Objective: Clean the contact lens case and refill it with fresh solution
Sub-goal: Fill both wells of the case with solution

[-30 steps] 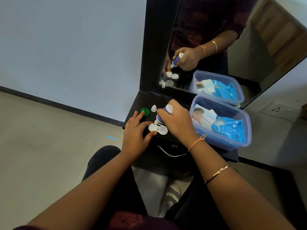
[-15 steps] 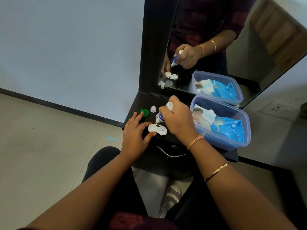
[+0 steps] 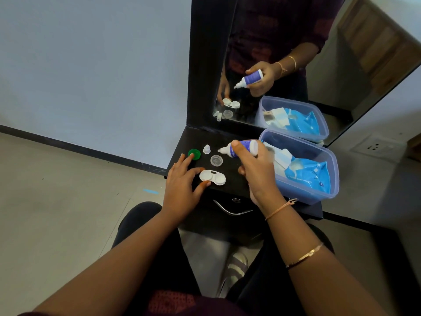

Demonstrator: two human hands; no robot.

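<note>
White two-well plastic contact lens case (image 3: 212, 177) is lying open near the front edge of the black dresser top (image 3: 193, 137), being steadied by the L hand (image 3: 182, 187), thumb & forefinger spread & touching its left well. Small white-and-purple solution bottle (image 3: 241, 148) is being gripped by the R hand (image 3: 257, 169), fingers wrapped tight, nozzle tilted left above the top, uncapped. Green round cap (image 3: 194, 154), small white bottle cap (image 3: 206, 149) & clear round lid (image 3: 216, 160) are sitting behind the case. Translucent blue plastic tub (image 3: 307, 195) is occupying the right edge.
</note>
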